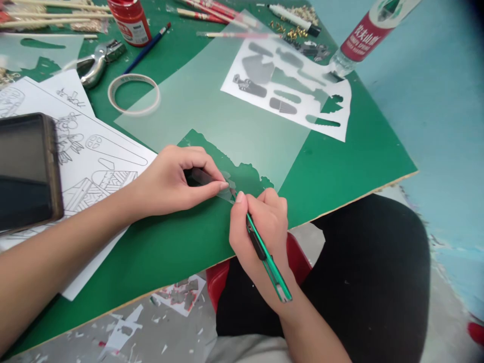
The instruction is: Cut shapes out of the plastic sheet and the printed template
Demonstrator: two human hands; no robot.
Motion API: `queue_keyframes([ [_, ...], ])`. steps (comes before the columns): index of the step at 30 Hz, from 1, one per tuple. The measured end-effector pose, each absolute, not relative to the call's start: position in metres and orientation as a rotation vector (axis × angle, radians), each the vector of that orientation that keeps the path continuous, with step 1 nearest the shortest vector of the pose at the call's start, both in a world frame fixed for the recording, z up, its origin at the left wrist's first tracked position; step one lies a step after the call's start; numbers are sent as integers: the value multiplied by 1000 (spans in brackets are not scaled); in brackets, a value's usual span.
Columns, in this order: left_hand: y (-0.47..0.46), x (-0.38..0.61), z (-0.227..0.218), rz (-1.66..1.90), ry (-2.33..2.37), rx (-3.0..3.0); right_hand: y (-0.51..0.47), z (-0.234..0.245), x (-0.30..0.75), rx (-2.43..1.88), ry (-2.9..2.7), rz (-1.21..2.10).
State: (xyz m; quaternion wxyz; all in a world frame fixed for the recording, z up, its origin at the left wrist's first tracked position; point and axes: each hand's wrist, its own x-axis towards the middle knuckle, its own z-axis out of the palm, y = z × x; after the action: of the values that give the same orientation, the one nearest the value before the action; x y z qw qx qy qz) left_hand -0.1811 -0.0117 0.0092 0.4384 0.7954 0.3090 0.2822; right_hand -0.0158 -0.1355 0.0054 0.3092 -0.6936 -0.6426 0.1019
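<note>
My left hand (pixel 181 179) pinches a small piece of translucent plastic sheet (pixel 202 176) between thumb and fingers, just above the green table. Closed round a green utility knife (pixel 270 267), my right hand (pixel 260 227) points its tip at the right end of that piece. The tip itself is partly hidden by my right thumb and fingers. Behind both hands lies a large translucent plastic sheet (pixel 212 101) with an irregular cut edge. On its far right part rests a white sheet with cut-out shapes (pixel 280 103).
A phone (pixel 26 171) lies on printed line drawings (pixel 109 146) at left. A tape roll (pixel 159 96), metal pliers (pixel 96 65), a paintbrush (pixel 147 48) and a red paint jar (pixel 130 22) are behind. A water bottle (pixel 365 38) stands far right. The table's front edge (pixel 355 201) runs close by.
</note>
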Motion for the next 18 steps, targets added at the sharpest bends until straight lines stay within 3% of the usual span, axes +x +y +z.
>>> queue_keyframes([
  [18, -11, -181, 10, 691, 777, 1987, -136, 7, -15, -1822, -1735, 275],
])
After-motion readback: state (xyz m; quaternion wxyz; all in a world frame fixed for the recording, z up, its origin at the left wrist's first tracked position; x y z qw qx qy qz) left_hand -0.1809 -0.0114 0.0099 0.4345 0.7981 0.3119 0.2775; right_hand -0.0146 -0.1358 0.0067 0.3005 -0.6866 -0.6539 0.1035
